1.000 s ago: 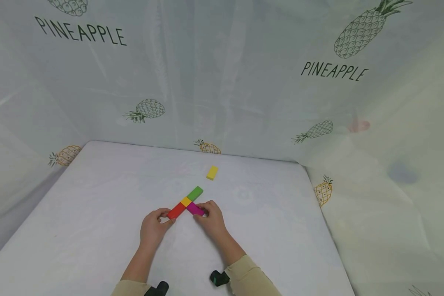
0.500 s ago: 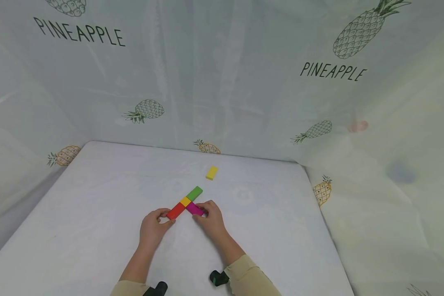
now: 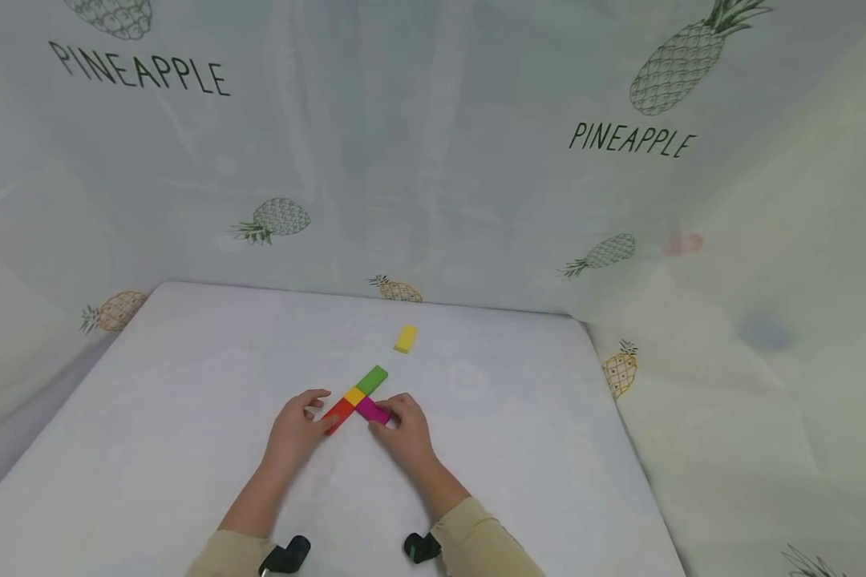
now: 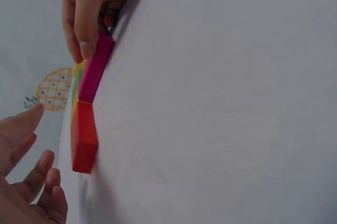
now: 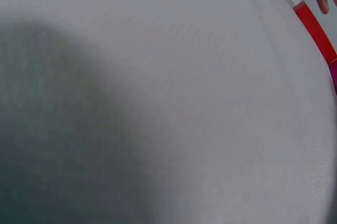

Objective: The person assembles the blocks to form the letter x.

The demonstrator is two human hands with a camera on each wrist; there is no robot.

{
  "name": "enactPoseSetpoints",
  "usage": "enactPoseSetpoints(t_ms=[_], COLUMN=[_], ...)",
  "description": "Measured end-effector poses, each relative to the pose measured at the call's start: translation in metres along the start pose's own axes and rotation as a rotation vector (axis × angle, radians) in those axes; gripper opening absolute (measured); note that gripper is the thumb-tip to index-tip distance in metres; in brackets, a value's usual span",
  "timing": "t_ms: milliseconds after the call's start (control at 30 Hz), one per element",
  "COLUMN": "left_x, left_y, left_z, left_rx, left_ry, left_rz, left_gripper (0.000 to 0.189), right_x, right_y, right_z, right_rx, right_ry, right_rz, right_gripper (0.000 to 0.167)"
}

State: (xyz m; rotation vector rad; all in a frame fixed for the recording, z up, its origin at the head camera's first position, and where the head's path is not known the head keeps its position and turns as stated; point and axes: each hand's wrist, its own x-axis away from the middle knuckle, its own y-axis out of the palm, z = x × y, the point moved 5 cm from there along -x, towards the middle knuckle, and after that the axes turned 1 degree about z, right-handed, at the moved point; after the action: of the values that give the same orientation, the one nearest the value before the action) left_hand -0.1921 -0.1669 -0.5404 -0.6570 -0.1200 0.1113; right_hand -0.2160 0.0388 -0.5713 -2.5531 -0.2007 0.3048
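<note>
On the white table a red block [image 3: 340, 413], a small orange-yellow block [image 3: 354, 396] and a green block [image 3: 372, 380] lie end to end in a slanting row. A magenta block [image 3: 371, 411] branches off toward the right from where the red and orange-yellow ones meet. My right hand [image 3: 404, 433] pinches the magenta block's outer end between thumb and fingers. Beside the red block, my left hand [image 3: 296, 429] has its fingers spread apart; in the left wrist view a gap shows between those fingers [image 4: 37, 174] and the red block [image 4: 84, 137].
A separate yellow block [image 3: 406, 339] lies farther back on the table [image 3: 512, 417]. Behind the table's far edge hangs a pale curtain [image 3: 404, 144] printed with pineapples. Each wrist wears a dark camera mount, such as the right camera [image 3: 422, 547].
My left hand has let go of the red block and drawn slightly away to the left. My right hand keeps its pinch on the magenta block. The head view has shifted a little.
</note>
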Motion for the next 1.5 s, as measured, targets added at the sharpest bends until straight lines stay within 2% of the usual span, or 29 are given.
enactPoseSetpoints(t_ms=[233, 333, 500, 767, 1000, 1300, 1500], left_x=[-0.025, -0.034, -0.052, -0.083, -0.109, -0.131, -0.145], left_y=[0.004, 0.007, 0.013, 0.03, 0.047, 0.062, 0.073], left_z=[0.031, 0.045, 0.06, 0.076, 0.089, 0.09, 0.095], left_rx=[-0.063, -0.116, -0.194, -0.287, -0.36, -0.448, -0.521], left_ry=[0.138, 0.177, 0.201, 0.211, 0.241, 0.279, 0.352], left_rz=[-0.045, -0.069, -0.121, -0.208, -0.265, -0.335, -0.379], left_gripper=[0.047, 0.047, 0.049, 0.05, 0.049, 0.053, 0.055], right_x=[0.002, 0.004, 0.007, 0.008, 0.006, 0.006, 0.006], right_y=[-0.002, -0.003, -0.002, 0.003, -0.003, -0.004, -0.007], right_z=[0.0, 0.0, -0.001, 0.001, 0.0, -0.003, -0.004], right_rx=[0.018, 0.014, 0.009, 0.001, 0.002, 0.006, 0.008], right_ry=[0.007, 0.012, 0.005, -0.012, -0.009, 0.005, 0.007], right_rz=[0.017, 0.015, 0.016, 0.019, 0.024, -0.002, -0.002], right_gripper=[0.025, 0.025, 0.023, 0.022, 0.02, 0.019, 0.016])
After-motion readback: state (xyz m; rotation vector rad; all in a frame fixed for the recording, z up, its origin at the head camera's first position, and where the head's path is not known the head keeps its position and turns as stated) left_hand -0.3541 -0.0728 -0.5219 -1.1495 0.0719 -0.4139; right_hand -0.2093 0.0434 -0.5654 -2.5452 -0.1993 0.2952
